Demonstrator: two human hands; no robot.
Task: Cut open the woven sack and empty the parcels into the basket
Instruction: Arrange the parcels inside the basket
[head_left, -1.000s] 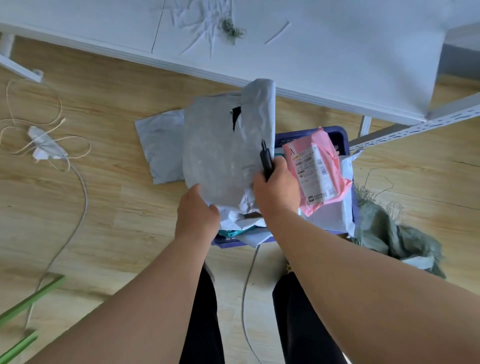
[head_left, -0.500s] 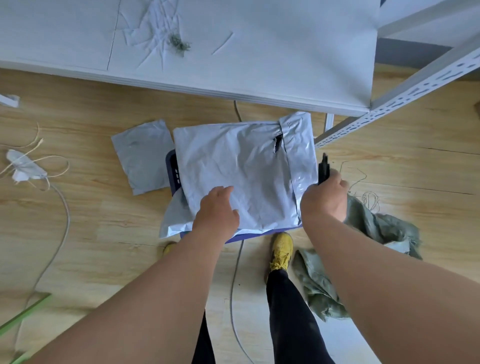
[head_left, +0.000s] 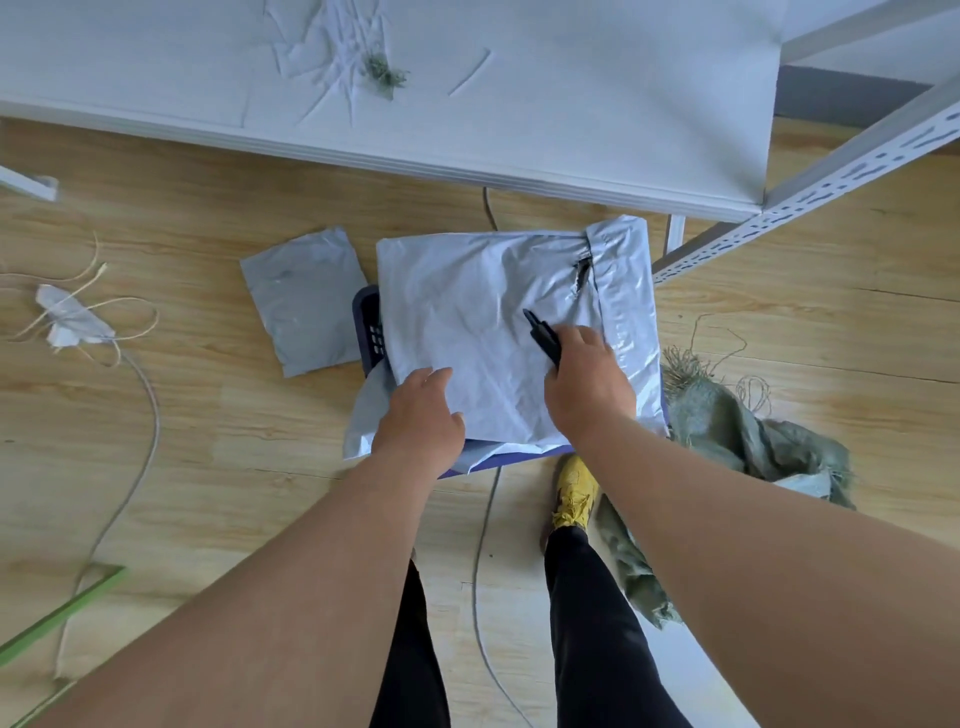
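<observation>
A large grey parcel (head_left: 498, 332) is laid flat across the blue basket (head_left: 368, 325), covering nearly all of it; a tear is seen near its far right corner. The left hand (head_left: 420, 415) is rested on the parcel's near edge with fingers relaxed. A black cutter (head_left: 543, 338) is gripped in the right hand (head_left: 587, 384), which is pressed on the parcel. The green woven sack (head_left: 727, 431) is crumpled on the floor just right of the basket. A smaller grey parcel (head_left: 306, 299) lies on the floor to its left.

A large grey parcel (head_left: 483, 332), wrinkled and torn near its 2 o'clock corner, lies flat atop the blue basket (head_left: 368, 325). A smaller grey parcel (head_left: 306, 299) lies at its 9 o'clock. The green sack (head_left: 727, 431) lies crumpled at 4 o'clock.
</observation>
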